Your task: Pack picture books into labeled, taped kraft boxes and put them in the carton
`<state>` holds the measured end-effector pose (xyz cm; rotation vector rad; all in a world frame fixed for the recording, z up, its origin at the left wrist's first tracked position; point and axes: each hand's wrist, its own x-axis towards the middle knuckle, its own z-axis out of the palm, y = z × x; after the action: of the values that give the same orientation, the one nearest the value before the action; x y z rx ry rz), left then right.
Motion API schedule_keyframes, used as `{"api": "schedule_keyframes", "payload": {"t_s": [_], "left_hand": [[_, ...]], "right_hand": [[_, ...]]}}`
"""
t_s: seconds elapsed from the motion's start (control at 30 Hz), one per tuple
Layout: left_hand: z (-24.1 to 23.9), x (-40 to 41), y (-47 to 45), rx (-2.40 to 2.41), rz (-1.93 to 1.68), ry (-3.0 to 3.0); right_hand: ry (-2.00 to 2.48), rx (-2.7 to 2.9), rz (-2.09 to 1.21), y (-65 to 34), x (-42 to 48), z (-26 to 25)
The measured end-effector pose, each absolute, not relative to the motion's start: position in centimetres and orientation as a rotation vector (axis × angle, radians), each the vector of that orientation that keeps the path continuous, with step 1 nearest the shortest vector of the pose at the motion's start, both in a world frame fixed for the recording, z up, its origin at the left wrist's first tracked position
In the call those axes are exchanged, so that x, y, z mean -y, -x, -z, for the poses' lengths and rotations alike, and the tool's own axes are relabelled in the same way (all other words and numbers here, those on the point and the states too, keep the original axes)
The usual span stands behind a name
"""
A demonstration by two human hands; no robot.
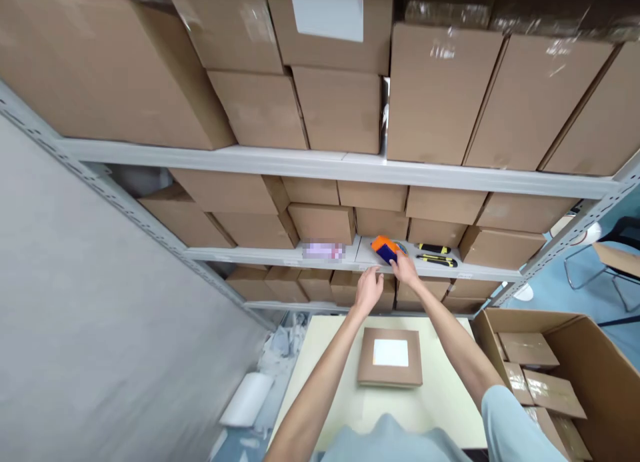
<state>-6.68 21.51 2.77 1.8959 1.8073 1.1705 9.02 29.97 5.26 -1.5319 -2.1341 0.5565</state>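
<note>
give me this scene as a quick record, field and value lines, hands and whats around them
setting: metal shelf rack packed with cardboard boxes, pale table below
left hand: holds nothing, at the shelf edge beside the right hand
right hand: fingers on an orange and blue tape dispenser; grip unclear
shelf nearby: two yellow and black utility knives right of the dispenser
table: flat box with white label
right of table: open carton holding small boxes

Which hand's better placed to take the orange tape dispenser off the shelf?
Right. The right hand touches the tape dispenser on the shelf; the left hand hangs open below it, short of it.
</note>
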Motion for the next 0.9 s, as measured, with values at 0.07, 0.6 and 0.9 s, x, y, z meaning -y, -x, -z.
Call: {"api": "schedule_keyframes", "payload": {"t_s": [0.07,0.6,0.9], "left_hand": [[-1.6,-18.8,5.6,-1.694,-1.219,-1.778],[7.9,-2.7,-3.9,-1.357,-0.854,-1.433],[5.9,-2.6,-5.5,-1.388,-0.694,-1.616]], "right_hand": [[1.389,1.909,-0.749,-10.8,-27.2,-2.9],[1.259,0.831,-1.692,-20.3,-4.3,9.6],[1.379,1.005,-1.603,-24.5,-0.3,11.0]]}}
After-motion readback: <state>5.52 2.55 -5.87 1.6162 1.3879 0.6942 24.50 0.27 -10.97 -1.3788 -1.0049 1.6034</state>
